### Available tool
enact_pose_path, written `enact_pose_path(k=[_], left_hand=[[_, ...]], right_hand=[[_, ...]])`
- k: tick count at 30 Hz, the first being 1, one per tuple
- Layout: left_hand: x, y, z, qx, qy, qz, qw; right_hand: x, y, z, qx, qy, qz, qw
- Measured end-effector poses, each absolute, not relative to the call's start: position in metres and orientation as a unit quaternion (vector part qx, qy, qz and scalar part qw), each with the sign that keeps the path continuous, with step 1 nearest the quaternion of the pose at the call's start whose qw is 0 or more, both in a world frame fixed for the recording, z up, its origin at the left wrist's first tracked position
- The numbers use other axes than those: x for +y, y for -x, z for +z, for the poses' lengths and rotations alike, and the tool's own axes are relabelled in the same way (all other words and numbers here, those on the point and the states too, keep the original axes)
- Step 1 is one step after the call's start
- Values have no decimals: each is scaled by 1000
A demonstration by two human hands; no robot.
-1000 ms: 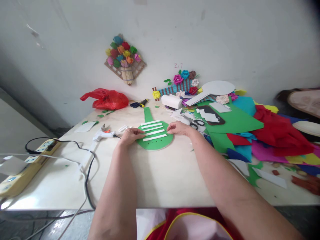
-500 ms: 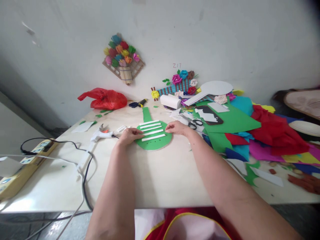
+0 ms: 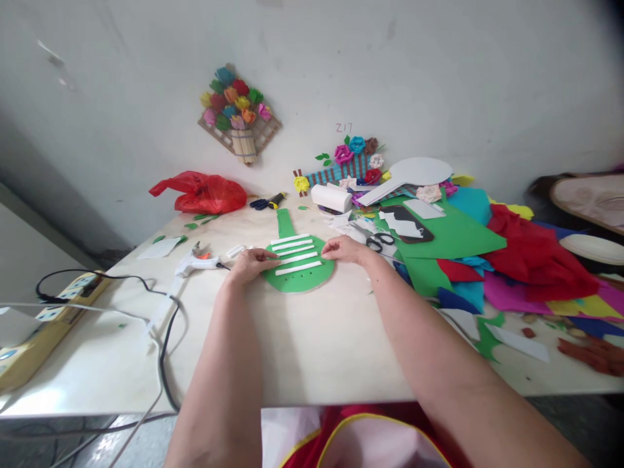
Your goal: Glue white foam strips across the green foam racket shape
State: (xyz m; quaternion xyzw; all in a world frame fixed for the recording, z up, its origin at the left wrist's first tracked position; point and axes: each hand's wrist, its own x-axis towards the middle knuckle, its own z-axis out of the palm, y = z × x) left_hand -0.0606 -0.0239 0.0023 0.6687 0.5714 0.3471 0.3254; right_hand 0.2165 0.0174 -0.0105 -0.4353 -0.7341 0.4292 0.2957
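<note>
A green banjo-shaped cutout (image 3: 297, 281) with a round body and short neck lies flat on the table. Several white rolled-paper strips (image 3: 298, 267) run across its body, and small dark dots line its lower part. My left hand (image 3: 251, 265) is at the left edge, thumb and fingers closed at the left end of one strip. On the opposite side, my right hand (image 3: 344, 250) pinches at the right end of the same strip. The exact contact under the fingertips is too small to see clearly.
A white glue gun (image 3: 197, 261) and its cables lie left, near a yellow power strip (image 3: 73, 305). Behind are a red plastic bag (image 3: 207, 194) and pliers (image 3: 269, 201). Scissors (image 3: 380, 242), a phone (image 3: 407, 224), green sheets (image 3: 463, 227) and red cloth-like material (image 3: 531, 253) crowd the right.
Both hands keep their places at the strip's ends. The whole view has shifted very slightly; nothing else has visibly moved.
</note>
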Motion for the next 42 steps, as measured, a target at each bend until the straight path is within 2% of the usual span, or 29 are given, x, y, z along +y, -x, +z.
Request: enact_pose_path(k=[21, 26, 33, 42], left_hand=[[-28, 55, 12, 586, -622, 427, 295], [-29, 58, 16, 585, -667, 370, 275], [-27, 64, 17, 581, -677, 293, 343], [-28, 61, 18, 574, -695, 248, 354]], right_hand=[[16, -220, -3, -753, 418, 425, 278], [17, -223, -5, -765, 399, 428, 269], [14, -223, -3, -772, 404, 418, 256], [11, -221, 0, -775, 411, 410, 251]])
